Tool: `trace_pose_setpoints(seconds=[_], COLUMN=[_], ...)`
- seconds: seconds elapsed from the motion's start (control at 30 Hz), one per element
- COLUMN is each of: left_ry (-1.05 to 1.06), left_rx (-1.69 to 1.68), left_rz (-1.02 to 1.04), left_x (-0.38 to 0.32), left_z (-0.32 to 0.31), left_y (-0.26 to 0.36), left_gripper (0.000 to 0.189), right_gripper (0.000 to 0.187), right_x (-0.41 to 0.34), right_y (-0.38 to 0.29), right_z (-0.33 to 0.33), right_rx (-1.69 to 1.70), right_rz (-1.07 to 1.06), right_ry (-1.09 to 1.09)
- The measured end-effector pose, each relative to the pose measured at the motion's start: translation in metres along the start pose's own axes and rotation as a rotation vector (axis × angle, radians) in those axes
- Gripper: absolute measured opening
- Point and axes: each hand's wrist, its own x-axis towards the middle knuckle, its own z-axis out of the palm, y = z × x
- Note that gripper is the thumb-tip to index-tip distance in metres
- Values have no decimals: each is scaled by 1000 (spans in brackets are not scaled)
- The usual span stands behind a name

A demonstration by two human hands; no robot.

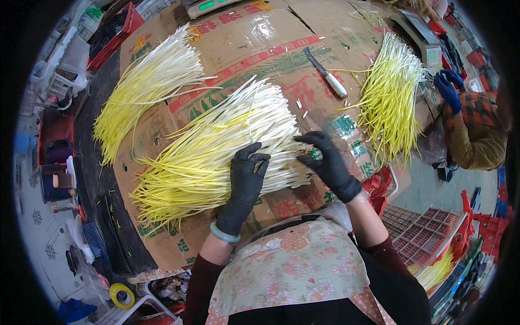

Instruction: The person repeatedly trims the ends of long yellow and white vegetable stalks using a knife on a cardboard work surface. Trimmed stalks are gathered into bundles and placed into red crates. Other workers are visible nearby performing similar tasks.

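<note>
A broad pile of yellow chives (227, 146) lies before me, white stalk ends to the right and yellow tips to the left. My left hand (248, 178), in a black glove, rests over the white part of the stalks. Its thumb and forefinger nearly meet, and I cannot tell if a stalk is pinched between them. At the cut ends is my right hand (329, 164), also black-gloved, thumb and fingers spread apart, with nothing visible in its grasp. Beyond the pile lies a knife (327, 75) with a curved dark blade and a pale handle.
Flattened cardboard (239, 44) covers the table. Another chive bundle (150, 81) lies at the far left, and a third bundle (392, 97) at the right. Beside that one, a co-worker's blue-gloved hand (449, 91) is near a scale (422, 36). Yellow tape (122, 295) sits low at left.
</note>
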Motion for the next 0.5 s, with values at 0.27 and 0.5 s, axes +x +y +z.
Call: trace_pose_setpoints(seconds=[0.27,0.5], left_ry=[70,125], left_rx=[15,-130], left_rz=[29,69], left_x=[-2,-2], left_z=[8,2], left_y=[-6,-9], left_gripper=[11,15], right_gripper=[16,16], right_x=[2,1], right_y=[26,3], right_z=[5,-99], right_rx=[311,310], right_rz=[211,592], right_ry=[-278,0])
